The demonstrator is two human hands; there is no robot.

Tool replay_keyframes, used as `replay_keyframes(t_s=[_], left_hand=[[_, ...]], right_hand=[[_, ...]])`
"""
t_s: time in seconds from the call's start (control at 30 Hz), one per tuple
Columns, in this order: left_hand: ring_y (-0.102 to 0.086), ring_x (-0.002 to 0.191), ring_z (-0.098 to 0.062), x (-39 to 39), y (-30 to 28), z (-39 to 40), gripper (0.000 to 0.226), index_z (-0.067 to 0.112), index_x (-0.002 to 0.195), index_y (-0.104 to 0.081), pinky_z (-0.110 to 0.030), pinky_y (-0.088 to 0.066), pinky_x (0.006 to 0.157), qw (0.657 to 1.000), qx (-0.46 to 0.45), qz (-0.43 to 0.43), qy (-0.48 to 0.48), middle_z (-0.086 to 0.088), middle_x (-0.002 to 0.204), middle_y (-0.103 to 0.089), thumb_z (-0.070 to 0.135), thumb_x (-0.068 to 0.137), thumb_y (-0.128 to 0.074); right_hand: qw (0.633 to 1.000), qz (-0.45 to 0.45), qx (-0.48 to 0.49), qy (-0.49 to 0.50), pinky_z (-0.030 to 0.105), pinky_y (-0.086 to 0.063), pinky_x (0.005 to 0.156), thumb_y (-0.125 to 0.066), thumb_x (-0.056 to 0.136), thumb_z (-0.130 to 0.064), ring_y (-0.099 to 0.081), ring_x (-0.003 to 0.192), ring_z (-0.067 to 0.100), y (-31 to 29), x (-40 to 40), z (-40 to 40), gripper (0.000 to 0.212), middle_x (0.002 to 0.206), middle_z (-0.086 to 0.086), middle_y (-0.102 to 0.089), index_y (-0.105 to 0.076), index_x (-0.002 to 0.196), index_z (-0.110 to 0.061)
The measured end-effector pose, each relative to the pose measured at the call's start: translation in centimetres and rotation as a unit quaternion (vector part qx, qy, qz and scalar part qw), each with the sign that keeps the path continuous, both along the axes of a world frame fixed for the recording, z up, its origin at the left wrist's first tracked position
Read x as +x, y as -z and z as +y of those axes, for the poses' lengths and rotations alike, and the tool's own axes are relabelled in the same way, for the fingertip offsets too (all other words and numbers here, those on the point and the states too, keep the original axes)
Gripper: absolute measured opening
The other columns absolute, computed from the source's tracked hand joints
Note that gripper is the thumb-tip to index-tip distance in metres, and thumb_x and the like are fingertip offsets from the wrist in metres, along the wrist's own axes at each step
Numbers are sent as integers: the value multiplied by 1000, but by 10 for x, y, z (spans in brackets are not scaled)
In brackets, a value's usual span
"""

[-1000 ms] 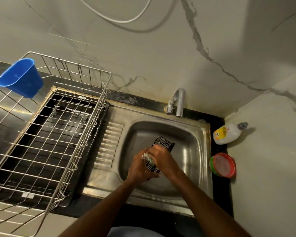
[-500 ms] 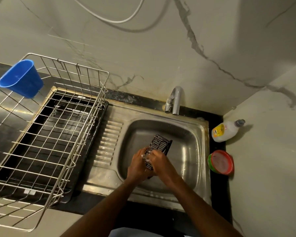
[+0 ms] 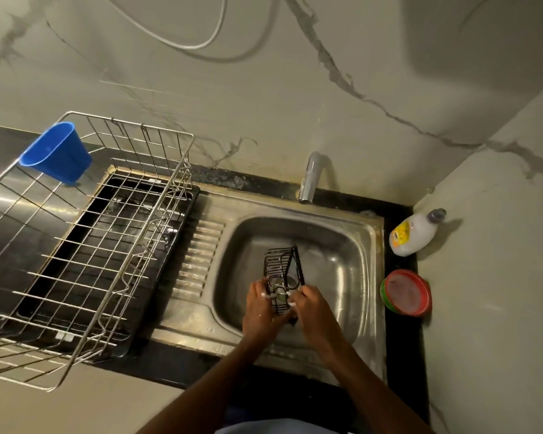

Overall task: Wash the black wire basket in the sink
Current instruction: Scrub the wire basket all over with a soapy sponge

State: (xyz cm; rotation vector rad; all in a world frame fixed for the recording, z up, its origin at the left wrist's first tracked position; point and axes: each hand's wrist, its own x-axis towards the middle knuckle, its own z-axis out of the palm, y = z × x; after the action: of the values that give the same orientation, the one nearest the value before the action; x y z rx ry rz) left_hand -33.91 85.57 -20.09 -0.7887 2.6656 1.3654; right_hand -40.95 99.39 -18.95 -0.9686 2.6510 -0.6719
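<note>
You've got the black wire basket (image 3: 283, 278) held up over the basin of the sink (image 3: 351, 270), tilted so its open side faces up toward you and its far end points at the back wall. It's a small, narrow rectangular basket of thin black wires, closely spaced bars along the sides, and you can see the steel basin straight through it. Its near end sits between your left hand (image 3: 259, 310) and your right hand (image 3: 311, 308), both wrapped on it, with white suds on your fingers there. The sink itself is a stainless steel single bowl, wet and shiny, with a ribbed drainer on its left.
</note>
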Motion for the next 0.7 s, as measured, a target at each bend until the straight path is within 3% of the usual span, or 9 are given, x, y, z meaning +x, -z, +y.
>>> replay_keyframes(t_s=[0.1, 0.2, 0.27, 0.33, 0.4, 0.47, 0.53, 0.7], left_hand=[[-55, 118, -10, 5, 0, 0, 112, 24, 141, -45, -35, -60, 89, 1000, -9, -17, 13, 12, 135, -30, 92, 57, -74], [-54, 115, -10, 0, -18, -16, 98, 25, 133, -47, -39, -62, 82, 995, -98, 20, 19, 9, 132, -36, 95, 67, -64], [-47, 123, -16, -18, -31, -30, 102, 16, 136, -50, -36, -55, 94, 979, -184, 87, 30, -1, 137, -42, 93, 70, -64], [-38, 140, -24, -49, -39, -44, 119, 11, 151, -43, -44, -45, 113, 953, -239, 116, 144, -8, 155, -37, 92, 67, -67], [-18, 157, -26, -85, -45, -51, 134, 23, 166, -16, -52, -25, 128, 914, -256, 53, 310, -4, 172, -13, 89, 62, -69], [-5, 161, -23, -116, -45, -52, 145, 37, 166, 4, -51, -8, 130, 859, -291, -8, 420, 4, 175, 2, 86, 54, -73], [-14, 159, -24, -133, -38, -51, 148, 41, 164, 3, -53, -17, 129, 830, -317, -36, 457, 6, 174, -3, 78, 51, -85], [-50, 137, -25, -134, -27, -41, 145, 38, 163, -10, -45, -55, 104, 848, -298, -34, 437, 1, 162, -23, 64, 49, -96]], right_hand=[[997, 15, -21, 70, 18, -51, 73, -71, 88, -11, -59, 93, 14, -8, -23, -5, 19, 103, -1, -61, -69, 107, -13], [994, 12, -29, 105, 27, -55, 75, -65, 94, -13, -60, 93, 13, -23, -43, -16, 14, 108, 1, -61, -68, 108, -13], [993, -11, -49, 111, 28, -54, 77, -62, 97, -15, -59, 91, 12, -26, -51, -14, 10, 108, 0, -59, -66, 106, -14], [992, -20, -62, 105, 29, -52, 76, -63, 96, -14, -57, 88, 12, -25, -55, -7, 7, 104, 0, -59, -67, 101, -12], [993, -25, -51, 100, 30, -53, 77, -65, 95, -14, -58, 87, 12, -21, -52, 1, 5, 105, 0, -59, -67, 98, -11], [993, -25, -45, 108, 27, -53, 76, -67, 95, -13, -60, 86, 12, -17, -48, 6, 4, 105, 1, -61, -67, 95, -10], [993, -43, -37, 106, 22, -51, 76, -67, 95, -14, -62, 87, 13, -15, -45, 9, 6, 104, 2, -65, -68, 98, -10], [982, -75, -76, 154, 28, -56, 76, -68, 92, -11, -63, 86, 11, -10, -41, 20, 4, 97, 0, -66, -68, 95, -13]])
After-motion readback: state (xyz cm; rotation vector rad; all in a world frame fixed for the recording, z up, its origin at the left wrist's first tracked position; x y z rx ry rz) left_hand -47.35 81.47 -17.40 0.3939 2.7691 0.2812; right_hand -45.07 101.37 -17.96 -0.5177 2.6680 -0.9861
